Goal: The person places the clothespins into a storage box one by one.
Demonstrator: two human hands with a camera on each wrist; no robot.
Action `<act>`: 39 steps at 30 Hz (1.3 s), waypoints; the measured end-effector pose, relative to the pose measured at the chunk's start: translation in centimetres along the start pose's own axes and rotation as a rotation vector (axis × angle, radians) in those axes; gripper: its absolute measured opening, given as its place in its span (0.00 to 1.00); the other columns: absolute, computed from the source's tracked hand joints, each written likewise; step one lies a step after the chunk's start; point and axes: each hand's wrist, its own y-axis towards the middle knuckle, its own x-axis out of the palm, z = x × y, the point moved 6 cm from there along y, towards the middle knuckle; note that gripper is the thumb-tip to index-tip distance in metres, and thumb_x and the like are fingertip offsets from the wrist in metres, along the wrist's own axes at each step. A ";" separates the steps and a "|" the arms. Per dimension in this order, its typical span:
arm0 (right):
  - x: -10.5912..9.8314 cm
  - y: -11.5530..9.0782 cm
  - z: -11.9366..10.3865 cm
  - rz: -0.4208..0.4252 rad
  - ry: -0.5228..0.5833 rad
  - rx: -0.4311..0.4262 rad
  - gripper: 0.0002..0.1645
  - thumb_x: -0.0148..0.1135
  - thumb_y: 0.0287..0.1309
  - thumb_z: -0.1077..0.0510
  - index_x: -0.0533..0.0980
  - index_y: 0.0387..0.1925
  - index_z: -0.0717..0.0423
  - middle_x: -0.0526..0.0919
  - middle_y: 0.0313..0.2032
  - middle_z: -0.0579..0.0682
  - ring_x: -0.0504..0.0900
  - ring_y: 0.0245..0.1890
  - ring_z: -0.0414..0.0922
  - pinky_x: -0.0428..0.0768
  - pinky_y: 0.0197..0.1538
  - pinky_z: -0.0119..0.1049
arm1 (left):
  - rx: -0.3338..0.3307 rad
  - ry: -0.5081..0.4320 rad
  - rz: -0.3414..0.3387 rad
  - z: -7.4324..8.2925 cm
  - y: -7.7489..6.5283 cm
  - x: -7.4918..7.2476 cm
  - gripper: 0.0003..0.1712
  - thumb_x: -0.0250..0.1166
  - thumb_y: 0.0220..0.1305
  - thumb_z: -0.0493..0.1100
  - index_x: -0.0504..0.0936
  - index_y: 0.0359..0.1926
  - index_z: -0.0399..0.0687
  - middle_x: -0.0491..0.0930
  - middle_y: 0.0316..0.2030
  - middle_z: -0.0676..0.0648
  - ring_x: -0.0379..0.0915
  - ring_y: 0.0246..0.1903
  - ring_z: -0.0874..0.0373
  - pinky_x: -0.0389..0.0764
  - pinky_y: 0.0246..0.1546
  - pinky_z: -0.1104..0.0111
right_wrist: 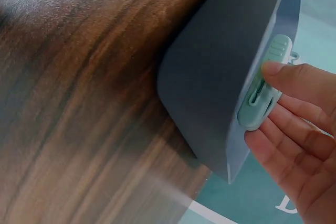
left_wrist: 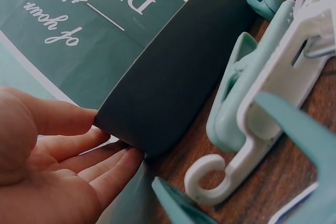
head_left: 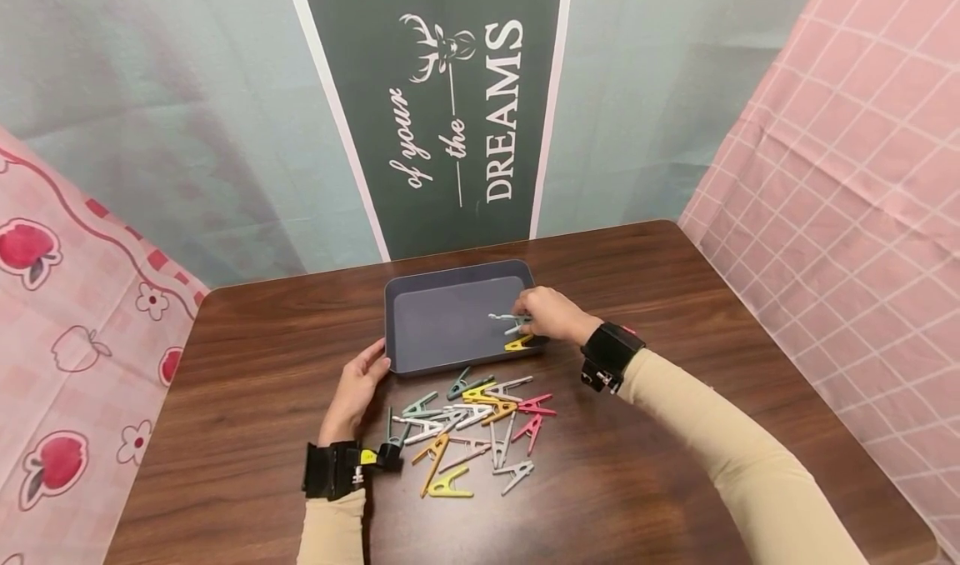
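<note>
A dark grey rectangular tray (head_left: pixel 450 319) lies on the table, with a yellow clothespin (head_left: pixel 517 344) in its right end. My left hand (head_left: pixel 358 386) holds the tray's near left corner; in the left wrist view the thumb touches the rim and the fingertips the lower edge. Over the tray's right end, my right hand (head_left: pixel 551 313) pinches a pale green clothespin (right_wrist: pixel 265 85) between thumb and fingers. In front of the tray lies a loose pile of clothespins in several colours, among them a white hooked one (left_wrist: pixel 262 114) and a red one (head_left: pixel 531 432).
The brown wooden table (head_left: pixel 645 482) carries the tray and pile. Behind it hangs a green and grey curtain (head_left: pixel 465 173) with white lettering. Pink patterned cloths border the left and right sides. A lime yellow clothespin (head_left: pixel 450 483) lies at the pile's near edge.
</note>
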 end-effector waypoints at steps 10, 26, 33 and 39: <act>1.4 0.5 0.3 -0.021 -0.025 -0.002 0.12 0.70 0.51 0.61 0.84 0.40 0.59 0.85 0.37 0.55 0.82 0.37 0.48 0.82 0.42 0.41 | -0.008 0.017 0.000 -0.2 -0.3 -0.1 0.28 0.49 0.71 0.34 0.61 0.70 0.35 0.64 0.69 0.34 0.59 0.69 0.44 0.63 0.45 0.94; 2.5 1.0 1.0 -0.042 -0.074 -0.008 0.11 0.69 0.51 0.64 0.84 0.39 0.60 0.87 0.38 0.55 0.84 0.39 0.48 0.83 0.44 0.42 | -0.004 0.010 -0.021 -0.1 0.1 -0.2 0.28 0.49 0.72 0.33 0.59 0.71 0.34 0.62 0.69 0.33 0.61 0.68 0.43 0.67 0.48 0.91; 2.8 1.1 1.0 -0.084 -0.099 -0.016 0.07 0.65 0.53 0.67 0.84 0.34 0.59 0.86 0.34 0.54 0.83 0.35 0.46 0.81 0.39 0.40 | 0.001 -0.022 -0.022 -0.3 0.5 -0.1 0.28 0.48 0.72 0.32 0.59 0.70 0.33 0.64 0.68 0.32 0.61 0.68 0.43 0.67 0.45 0.92; 2.8 1.1 1.0 -0.111 -0.102 -0.009 0.09 0.64 0.54 0.68 0.84 0.37 0.59 0.87 0.36 0.55 0.84 0.38 0.49 0.83 0.42 0.41 | -0.010 -0.017 -0.025 -0.2 0.3 -0.2 0.28 0.48 0.73 0.34 0.59 0.71 0.35 0.63 0.69 0.33 0.61 0.69 0.43 0.66 0.45 0.93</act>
